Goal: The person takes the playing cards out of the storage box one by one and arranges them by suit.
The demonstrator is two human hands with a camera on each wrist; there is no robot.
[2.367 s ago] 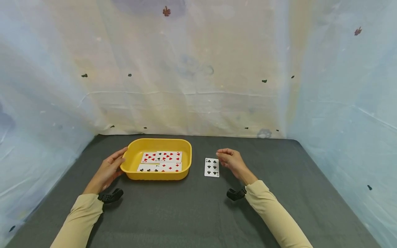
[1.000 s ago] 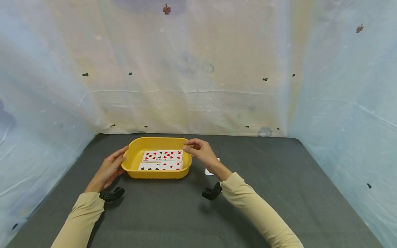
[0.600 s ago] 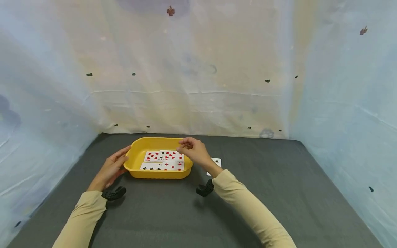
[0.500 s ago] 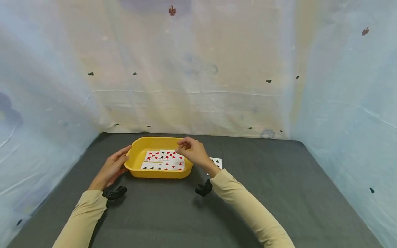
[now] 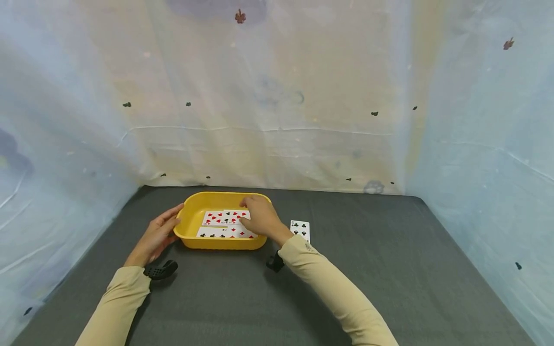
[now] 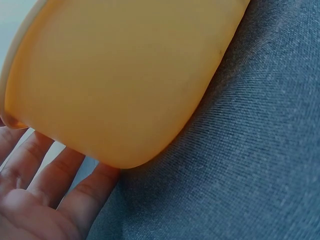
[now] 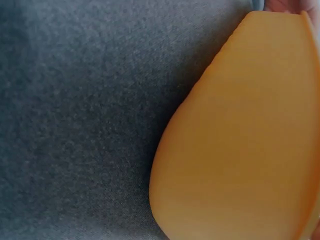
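A yellow tray (image 5: 189, 217) stands on the dark grey table and holds several face-up playing cards (image 5: 222, 225), red and black. My left hand (image 5: 157, 233) rests against the tray's left wall with straight fingers (image 6: 45, 187) touching the tray's outer wall (image 6: 125, 75). My right hand (image 5: 259, 218) reaches down into the tray from the right, its fingertips on the cards. The back of the hand hides whether it pinches a card. The right wrist view shows only the tray wall (image 7: 240, 140) and the cloth.
A single card of clubs (image 5: 300, 229) lies face up on the table just right of the tray, beside my right forearm. Pale sheeting walls (image 5: 277, 120) close in the table at the back and both sides. A grey cloth (image 5: 389, 250) covers the table.
My right hand left the clubs card, moved left over the tray's right rim, then dropped onto the cards inside. The left hand stayed at the tray's left wall.
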